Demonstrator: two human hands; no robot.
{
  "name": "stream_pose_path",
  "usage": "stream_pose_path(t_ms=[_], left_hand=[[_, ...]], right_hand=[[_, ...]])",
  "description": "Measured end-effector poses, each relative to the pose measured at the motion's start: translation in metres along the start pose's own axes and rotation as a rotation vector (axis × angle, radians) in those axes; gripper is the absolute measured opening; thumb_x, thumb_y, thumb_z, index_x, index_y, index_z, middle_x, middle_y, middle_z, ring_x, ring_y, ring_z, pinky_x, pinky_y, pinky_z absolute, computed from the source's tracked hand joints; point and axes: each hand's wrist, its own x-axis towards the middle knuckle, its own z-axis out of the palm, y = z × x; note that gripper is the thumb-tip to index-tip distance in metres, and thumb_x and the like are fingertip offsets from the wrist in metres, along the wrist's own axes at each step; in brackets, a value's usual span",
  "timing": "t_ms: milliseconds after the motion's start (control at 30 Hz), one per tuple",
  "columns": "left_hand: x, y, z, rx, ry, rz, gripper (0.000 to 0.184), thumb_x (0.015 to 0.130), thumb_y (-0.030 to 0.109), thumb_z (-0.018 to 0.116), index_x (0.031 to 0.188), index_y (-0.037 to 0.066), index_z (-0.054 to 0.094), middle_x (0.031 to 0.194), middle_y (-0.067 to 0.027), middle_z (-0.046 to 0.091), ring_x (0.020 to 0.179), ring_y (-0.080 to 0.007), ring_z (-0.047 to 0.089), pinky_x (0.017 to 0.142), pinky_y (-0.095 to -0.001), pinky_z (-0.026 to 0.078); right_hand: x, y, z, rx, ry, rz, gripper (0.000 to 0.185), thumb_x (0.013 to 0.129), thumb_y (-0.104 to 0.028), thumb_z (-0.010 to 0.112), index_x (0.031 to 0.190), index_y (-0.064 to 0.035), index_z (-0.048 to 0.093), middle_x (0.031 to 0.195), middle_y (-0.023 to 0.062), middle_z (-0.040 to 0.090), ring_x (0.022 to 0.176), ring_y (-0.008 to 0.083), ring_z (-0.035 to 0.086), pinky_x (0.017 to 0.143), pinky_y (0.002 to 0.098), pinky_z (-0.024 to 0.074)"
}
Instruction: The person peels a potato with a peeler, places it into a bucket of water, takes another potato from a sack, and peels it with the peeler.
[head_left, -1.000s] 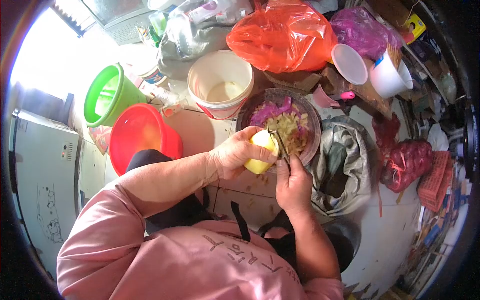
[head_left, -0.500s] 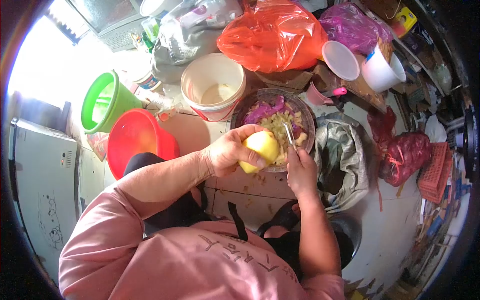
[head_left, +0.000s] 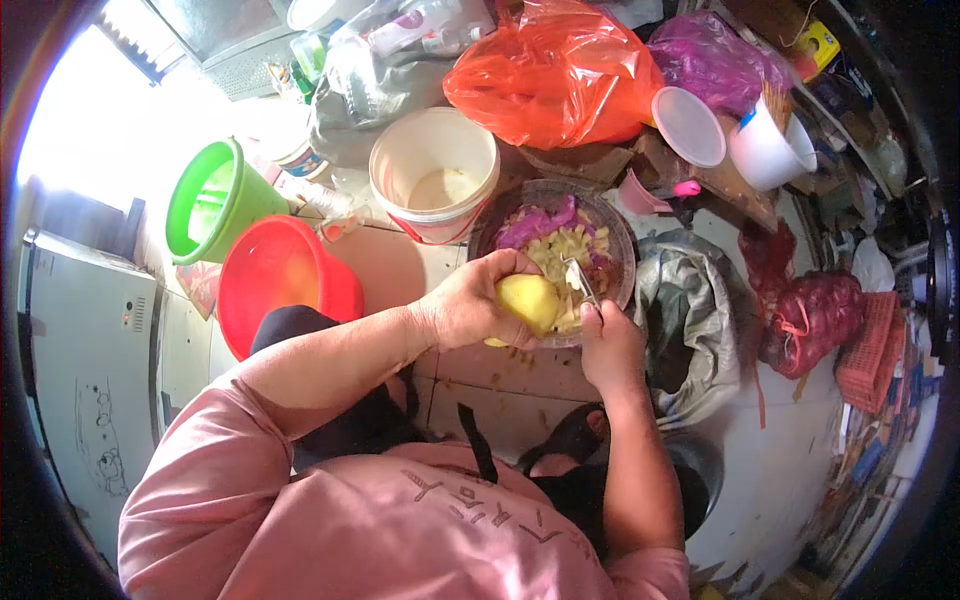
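Observation:
My left hand is wrapped round a yellow, peeled-looking potato, thumb and fingers on opposite sides. In my right hand is a metal peeler, its head pointing up and left, a little to the right of the potato. A pale bit, perhaps a strip of peel, shows at the peeler's blade. Both hands are over the near edge of a dark round basin. Pale peelings and a piece of purple plastic lie in the basin.
A white bucket stands behind the basin, with red and green tubs to the left. An open grey sack is at the right. Orange and purple bags lie at the back. Scraps dot the floor.
The peeler has tilted to the left at its head, and a pale bit now shows at its blade. The potato has turned slightly in my left hand. The whole view has shifted a little.

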Motion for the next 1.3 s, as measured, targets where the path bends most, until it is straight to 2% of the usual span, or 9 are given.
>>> stream_pose_path(t_ms=[300, 467, 733, 833, 900, 1000, 1100, 1233, 1300], left_hand=[[0.0, 0.01, -0.002, -0.107, 0.104, -0.013, 0.062, 0.064, -0.003, 0.083, 0.117, 0.005, 0.052, 0.101, -0.0036, 0.064, 0.086, -0.0129, 0.063, 0.073, -0.0288, 0.055], [-0.002, 0.014, -0.003, -0.021, 0.097, -0.005, 0.06, 0.064, -0.005, 0.082, 0.114, 0.004, 0.049, 0.099, -0.0052, 0.063, 0.08, -0.0139, 0.063, 0.067, -0.0295, 0.055], [-0.006, 0.025, -0.003, -0.145, -0.165, 0.209, 0.07, 0.06, 0.001, 0.088, 0.119, 0.005, 0.052, 0.11, -0.0036, 0.062, 0.104, -0.0132, 0.058, 0.093, -0.0312, 0.048], [-0.005, 0.02, -0.008, -0.097, -0.082, 0.201, 0.072, 0.059, 0.002, 0.09, 0.121, 0.006, 0.051, 0.111, -0.0029, 0.061, 0.107, -0.0134, 0.057, 0.096, -0.0318, 0.047], [-0.005, 0.023, -0.01, -0.035, -0.024, 0.234, 0.069, 0.061, -0.002, 0.087, 0.119, 0.005, 0.051, 0.111, -0.0043, 0.061, 0.103, -0.0129, 0.059, 0.09, -0.0311, 0.05], [-0.003, 0.026, -0.009, -0.043, 0.094, -0.056, 0.061, 0.064, -0.01, 0.077, 0.117, 0.003, 0.051, 0.1, -0.0064, 0.064, 0.086, -0.0143, 0.064, 0.07, -0.0281, 0.055], [0.0, 0.02, -0.007, 0.055, 0.13, -0.027, 0.061, 0.062, -0.01, 0.078, 0.115, 0.003, 0.051, 0.098, -0.0059, 0.065, 0.084, -0.0147, 0.064, 0.068, -0.0269, 0.055], [-0.004, 0.017, -0.006, 0.054, 0.089, -0.073, 0.061, 0.061, -0.008, 0.081, 0.114, 0.003, 0.053, 0.1, -0.0057, 0.065, 0.089, -0.0139, 0.064, 0.074, -0.028, 0.054], [-0.009, 0.024, -0.003, 0.073, -0.038, 0.155, 0.062, 0.059, -0.004, 0.084, 0.112, 0.004, 0.053, 0.103, -0.0047, 0.064, 0.095, -0.0138, 0.063, 0.084, -0.0298, 0.053]], right_hand=[[-0.022, -0.033, -0.016, 0.472, 0.055, -0.164, 0.03, 0.096, -0.028, 0.057, 0.085, 0.0009, 0.055, 0.075, 0.0264, 0.059, 0.077, 0.0477, 0.059, 0.063, 0.0473, 0.0462], [-0.024, -0.027, -0.011, 0.329, 0.032, -0.196, 0.029, 0.096, -0.026, 0.056, 0.084, 0.0002, 0.055, 0.073, 0.0262, 0.06, 0.075, 0.0486, 0.058, 0.06, 0.0489, 0.046], [-0.006, 0.007, 0.017, 0.001, -0.029, 0.022, 0.032, 0.098, -0.03, 0.05, 0.087, -0.0006, 0.058, 0.078, 0.0268, 0.062, 0.077, 0.0486, 0.06, 0.066, 0.052, 0.0462], [-0.006, -0.004, 0.004, 0.065, 0.013, 0.015, 0.036, 0.098, -0.033, 0.048, 0.089, 0.0003, 0.059, 0.079, 0.0264, 0.063, 0.077, 0.0477, 0.061, 0.068, 0.0517, 0.0466], [-0.007, -0.01, -0.001, 0.137, 0.054, -0.041, 0.036, 0.098, -0.032, 0.05, 0.088, 0.0009, 0.057, 0.078, 0.0261, 0.062, 0.076, 0.048, 0.06, 0.067, 0.0508, 0.0471], [-0.019, -0.033, -0.009, 0.283, 0.098, -0.124, 0.029, 0.097, -0.028, 0.054, 0.087, -0.0009, 0.055, 0.074, 0.0254, 0.061, 0.074, 0.048, 0.06, 0.062, 0.0504, 0.0472], [-0.028, -0.036, -0.003, 0.19, 0.122, -0.259, 0.025, 0.096, -0.026, 0.055, 0.088, -0.0024, 0.055, 0.073, 0.0249, 0.061, 0.072, 0.0479, 0.06, 0.061, 0.0515, 0.0469], [-0.021, -0.026, 0.001, 0.076, 0.123, -0.211, 0.026, 0.097, -0.027, 0.053, 0.087, -0.0026, 0.055, 0.074, 0.0253, 0.062, 0.074, 0.0478, 0.061, 0.063, 0.0523, 0.0469], [-0.007, 0.001, 0.013, 0.026, 0.042, -0.079, 0.028, 0.097, -0.028, 0.052, 0.087, -0.0019, 0.056, 0.075, 0.0259, 0.062, 0.076, 0.0481, 0.061, 0.065, 0.0525, 0.0468]])
